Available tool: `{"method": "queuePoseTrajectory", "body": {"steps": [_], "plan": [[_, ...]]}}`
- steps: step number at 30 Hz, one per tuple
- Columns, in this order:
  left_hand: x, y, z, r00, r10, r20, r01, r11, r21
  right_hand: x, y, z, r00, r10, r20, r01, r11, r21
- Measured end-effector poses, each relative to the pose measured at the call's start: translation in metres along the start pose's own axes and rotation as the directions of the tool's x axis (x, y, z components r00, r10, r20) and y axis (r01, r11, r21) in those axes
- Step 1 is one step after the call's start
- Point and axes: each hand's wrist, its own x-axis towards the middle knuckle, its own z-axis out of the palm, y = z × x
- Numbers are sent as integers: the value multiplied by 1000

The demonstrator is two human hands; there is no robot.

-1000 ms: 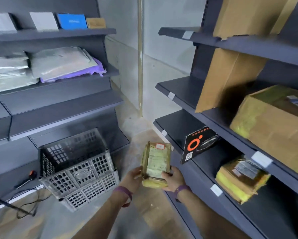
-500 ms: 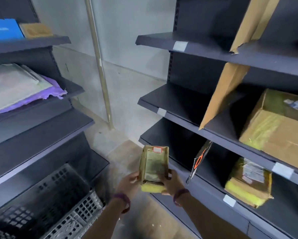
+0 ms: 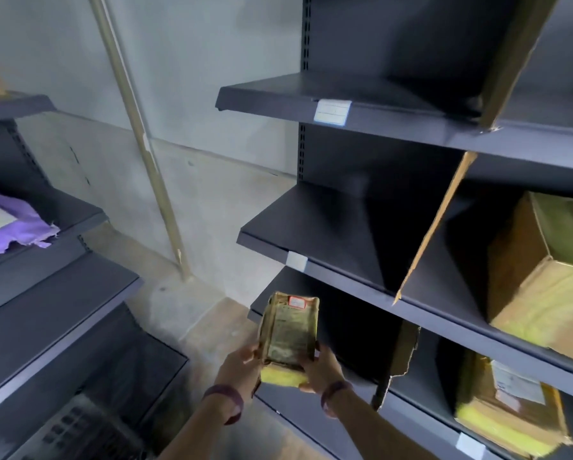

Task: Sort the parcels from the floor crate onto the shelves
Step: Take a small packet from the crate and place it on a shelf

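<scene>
I hold a small brown parcel point(image 3: 289, 336) wrapped in yellow tape, with a white label and a red-edged sticker on top, upright in front of the right shelving unit point(image 3: 341, 263). My left hand point(image 3: 242, 363) grips its left side and my right hand point(image 3: 321, 368) grips its right side near the bottom. The parcel sits level with the lowest visible right shelf, just left of its front corner. Only a corner of the grey floor crate point(image 3: 82, 433) shows at bottom left.
Right shelves carry a large cardboard box point(image 3: 544, 270), a yellow-taped parcel point(image 3: 510, 413) below it, and cardboard dividers point(image 3: 434, 227). The left shelving point(image 3: 56, 300) holds a purple mailer point(image 3: 16, 230). A metal pole point(image 3: 139, 141) leans on the wall.
My view has swung right and up; the crate has slid nearly out of frame and the right shelves fill more of it. Both hands keep the same grip on the parcel.
</scene>
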Motion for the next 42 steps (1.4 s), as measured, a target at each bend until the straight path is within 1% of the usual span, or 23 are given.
{"method": "queuePoseTrajectory", "body": {"steps": [4, 5, 8, 10, 13, 15, 17, 19, 23, 27, 30, 34, 37, 39, 41, 42], "plan": [[28, 9, 5, 1000, -13, 26, 14, 999, -48, 17, -3, -1, 998, 31, -48, -28, 997, 68], [36, 13, 6, 999, -10, 46, 11, 999, -33, 21, -4, -1, 997, 38, -63, -32, 995, 94], [59, 24, 9, 988, 8, 156, -22, 996, 87, 32, -5, -5, 988, 73, -135, -47, 981, 190], [73, 26, 11, 981, 0, 196, -26, 991, 132, 38, -4, -4, 978, 97, -183, -57, 976, 212], [94, 23, 11, 971, -46, 235, 14, 991, 135, 47, -4, 1, 969, 96, -227, -46, 976, 214], [109, 22, 12, 960, -71, 270, 36, 990, 133, 55, -4, 6, 950, 57, -307, -16, 991, 134], [121, 21, 14, 953, -44, 300, -13, 982, 186, 62, -2, 11, 925, 47, -378, -34, 999, 40], [131, 21, 17, 944, -18, 329, -54, 977, 206, 68, -1, 17, 904, 76, -421, -62, 997, 45], [157, 26, 25, 914, 6, 406, -100, 973, 210, 89, -5, 18, 871, 80, -484, -73, 997, 33], [183, 34, 34, 895, 0, 446, -120, 963, 241, 115, -10, 12, 865, 94, -493, -47, 993, 107], [196, 28, 41, 891, -2, 454, -131, 956, 263, 127, -10, 12, 866, 66, -496, -38, 997, 67], [204, 12, 43, 890, -42, 454, -99, 954, 281, 130, 0, 21, 894, 47, -445, -44, 999, 18], [207, 4, 41, 890, -19, 456, -135, 943, 303, 128, 9, 28, 921, 41, -388, -70, 996, -59], [206, 2, 38, 878, 11, 479, -173, 939, 296, 122, 15, 31, 945, 32, -327, -88, 983, -159], [201, -1, 33, 871, 70, 487, -232, 931, 283, 114, 25, 33, 952, -20, -307, -69, 959, -274], [197, -4, 30, 873, 114, 474, -283, 911, 302, 111, 30, 34, 949, -57, -311, -54, 941, -335]]}}
